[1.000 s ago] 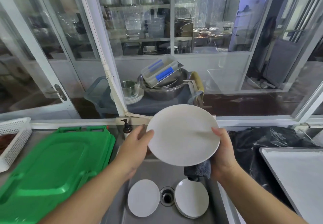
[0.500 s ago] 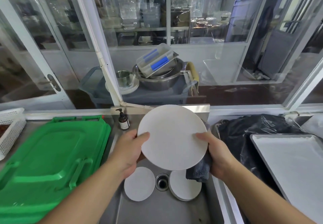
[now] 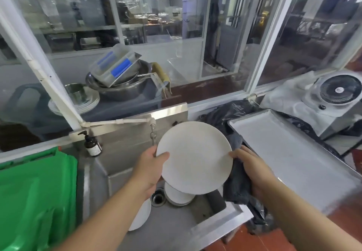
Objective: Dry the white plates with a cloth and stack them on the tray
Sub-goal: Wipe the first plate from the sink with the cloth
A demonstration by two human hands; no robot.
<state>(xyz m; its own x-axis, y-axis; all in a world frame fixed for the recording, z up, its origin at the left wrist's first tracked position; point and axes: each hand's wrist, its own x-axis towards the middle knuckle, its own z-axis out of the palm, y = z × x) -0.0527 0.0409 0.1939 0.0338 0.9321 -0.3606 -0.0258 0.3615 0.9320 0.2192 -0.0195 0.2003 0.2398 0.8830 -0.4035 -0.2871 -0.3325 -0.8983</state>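
Plate (image 3: 195, 157) carried right, toward tray (image 3: 293, 153) (over sink still). Left hand (image 3: 150, 167) pinches rim; right hand (image 3: 249, 169) grips cloth (image 3: 237, 184) against plate.

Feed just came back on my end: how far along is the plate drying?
Nothing is stacked yet: the tray on the right holds no plates. In hand: the left hand and right hand hold one white plate over the sink, the right also gripping the grey cloth. Left: more plates in the sink, then stacking.
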